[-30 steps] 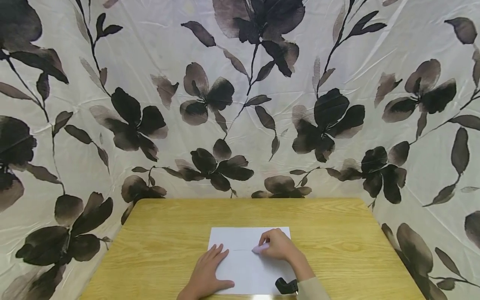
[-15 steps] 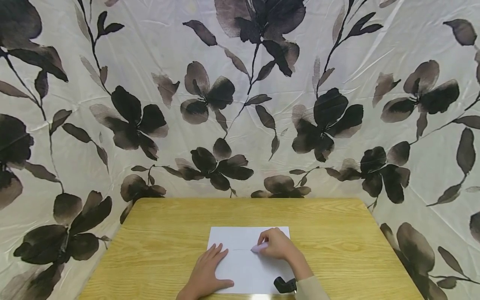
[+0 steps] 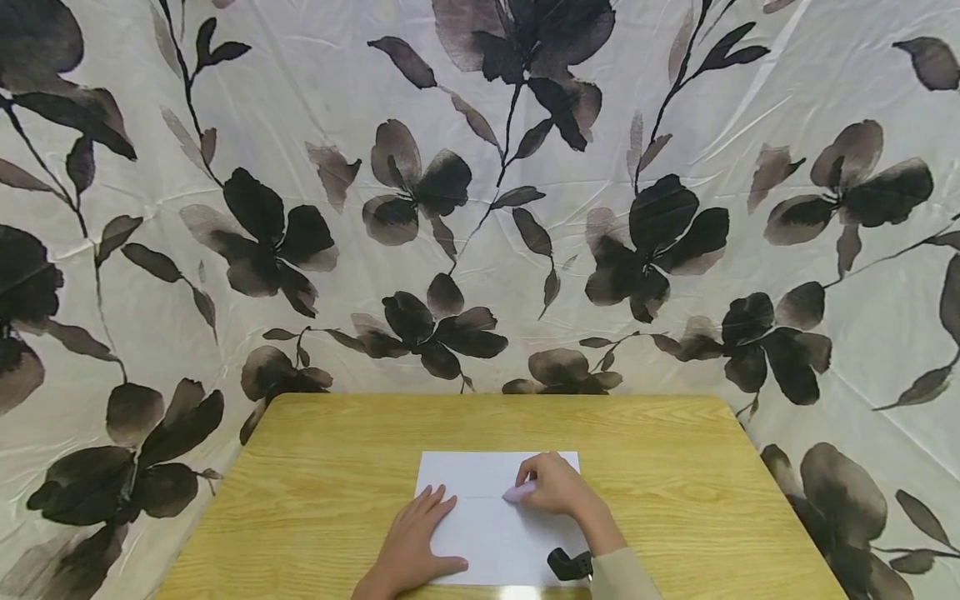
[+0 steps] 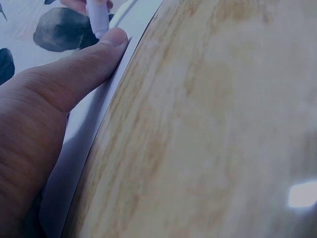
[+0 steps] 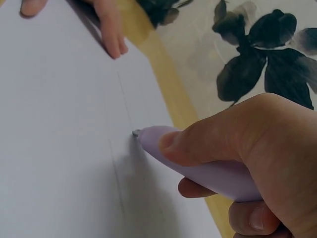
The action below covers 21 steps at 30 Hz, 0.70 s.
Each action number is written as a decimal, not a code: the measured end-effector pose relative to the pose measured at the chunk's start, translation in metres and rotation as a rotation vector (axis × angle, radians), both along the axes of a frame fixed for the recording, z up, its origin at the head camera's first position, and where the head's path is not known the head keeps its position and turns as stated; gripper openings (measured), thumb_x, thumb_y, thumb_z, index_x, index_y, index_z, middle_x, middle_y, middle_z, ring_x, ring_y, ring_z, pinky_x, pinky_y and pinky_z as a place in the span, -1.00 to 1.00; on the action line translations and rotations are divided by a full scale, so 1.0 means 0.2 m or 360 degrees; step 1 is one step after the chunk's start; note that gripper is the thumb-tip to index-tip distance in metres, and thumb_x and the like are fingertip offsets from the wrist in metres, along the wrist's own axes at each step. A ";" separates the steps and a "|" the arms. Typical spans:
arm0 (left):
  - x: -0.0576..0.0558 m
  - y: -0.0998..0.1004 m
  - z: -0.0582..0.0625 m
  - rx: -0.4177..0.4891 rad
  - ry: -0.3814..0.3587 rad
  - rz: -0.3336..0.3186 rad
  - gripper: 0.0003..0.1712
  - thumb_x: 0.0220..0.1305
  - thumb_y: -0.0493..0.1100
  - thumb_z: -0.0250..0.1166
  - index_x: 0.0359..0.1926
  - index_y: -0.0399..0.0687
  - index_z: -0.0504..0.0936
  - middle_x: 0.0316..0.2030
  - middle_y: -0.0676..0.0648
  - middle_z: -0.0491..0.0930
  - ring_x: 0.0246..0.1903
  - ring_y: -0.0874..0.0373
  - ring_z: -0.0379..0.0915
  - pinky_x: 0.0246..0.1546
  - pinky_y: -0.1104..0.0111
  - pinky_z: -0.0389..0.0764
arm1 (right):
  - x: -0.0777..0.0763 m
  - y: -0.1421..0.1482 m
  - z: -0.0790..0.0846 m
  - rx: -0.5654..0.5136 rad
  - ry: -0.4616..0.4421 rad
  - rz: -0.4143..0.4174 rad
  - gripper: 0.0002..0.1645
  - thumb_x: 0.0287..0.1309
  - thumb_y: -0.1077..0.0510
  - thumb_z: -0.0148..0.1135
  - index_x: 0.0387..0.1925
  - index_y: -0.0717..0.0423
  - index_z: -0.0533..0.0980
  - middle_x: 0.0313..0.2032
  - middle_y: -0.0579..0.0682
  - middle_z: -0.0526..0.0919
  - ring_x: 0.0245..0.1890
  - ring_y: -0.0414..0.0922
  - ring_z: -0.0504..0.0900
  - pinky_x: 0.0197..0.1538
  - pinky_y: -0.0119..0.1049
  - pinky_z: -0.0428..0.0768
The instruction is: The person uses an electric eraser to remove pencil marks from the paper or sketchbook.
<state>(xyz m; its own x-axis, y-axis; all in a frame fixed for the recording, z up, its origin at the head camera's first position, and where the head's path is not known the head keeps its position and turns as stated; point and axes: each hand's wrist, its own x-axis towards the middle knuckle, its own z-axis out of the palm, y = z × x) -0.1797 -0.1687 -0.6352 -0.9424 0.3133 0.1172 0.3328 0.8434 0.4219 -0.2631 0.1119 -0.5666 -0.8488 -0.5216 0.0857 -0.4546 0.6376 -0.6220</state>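
A white sheet of paper (image 3: 480, 554) lies on the wooden table. Pinched between the thumb and fingers of my right hand (image 3: 557, 483) is a lavender pen-shaped tool (image 5: 213, 173) with a short metallic tip. That tip meets the paper at the end of a thin line (image 5: 124, 96); a second faint line (image 5: 116, 181) shows nearby in the right wrist view. My left hand (image 3: 414, 542) rests flat on the sheet's left side, fingers straight and thumb spread. Its thumb lies along the near edge of the paper in the left wrist view.
The yellow wood-grain table (image 3: 315, 483) extends around the sheet. A black curved device (image 3: 570, 565) sits at my right wrist, by the beige sleeve (image 3: 622, 575). Behind the table hangs a white cloth (image 3: 480, 250) printed with dark flowers.
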 end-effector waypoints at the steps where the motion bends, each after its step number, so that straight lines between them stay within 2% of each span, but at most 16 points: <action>1: 0.00 0.00 0.00 0.0000 0.0003 0.0000 0.18 -0.20 0.67 0.19 0.36 0.08 0.40 0.41 -0.10 0.23 0.40 -0.16 0.01 0.30 -0.16 0.09 | 0.00 -0.01 0.00 0.0000 0.0001 0.0006 -0.83 -0.08 -0.04 0.52 -0.54 -0.13 0.65 -0.60 -0.31 0.51 -0.55 -0.29 0.39 -0.46 -0.38 0.42; 6: 0.00 -0.01 0.01 -0.0005 0.0005 -0.0001 0.18 -0.19 0.67 0.19 0.36 0.07 0.40 0.40 -0.11 0.23 0.41 -0.16 0.00 0.30 -0.16 0.09 | -0.02 -0.05 0.00 -0.0008 0.0025 0.0049 -0.83 -0.08 -0.03 0.51 -0.51 -0.09 0.66 -0.60 -0.31 0.51 -0.55 -0.30 0.38 -0.46 -0.39 0.42; 14: 0.00 -0.01 0.02 -0.0005 0.0041 0.0005 0.16 -0.18 0.64 0.23 0.35 0.06 0.41 0.40 -0.10 0.23 0.41 -0.14 0.01 0.31 -0.13 0.09 | -0.01 -0.03 0.01 0.0010 0.0018 0.0026 -0.83 -0.10 -0.01 0.53 -0.56 -0.13 0.65 -0.62 -0.31 0.50 -0.58 -0.30 0.37 -0.49 -0.39 0.41; 21: 0.00 0.00 0.01 -0.0007 0.0009 -0.0003 0.16 -0.18 0.65 0.21 0.36 0.06 0.41 0.40 -0.11 0.23 0.40 -0.16 0.01 0.30 -0.16 0.10 | -0.01 -0.05 0.00 0.0032 -0.0001 0.0034 -0.86 -0.06 0.00 0.50 -0.48 -0.09 0.68 -0.57 -0.29 0.53 -0.55 -0.28 0.40 -0.46 -0.38 0.42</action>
<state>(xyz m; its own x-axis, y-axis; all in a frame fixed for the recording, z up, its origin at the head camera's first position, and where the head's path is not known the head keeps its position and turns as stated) -0.1789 -0.1696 -0.6330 -0.9412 0.3154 0.1211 0.3366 0.8447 0.4161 -0.2658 0.1013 -0.5667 -0.8374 -0.5414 0.0747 -0.4681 0.6398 -0.6095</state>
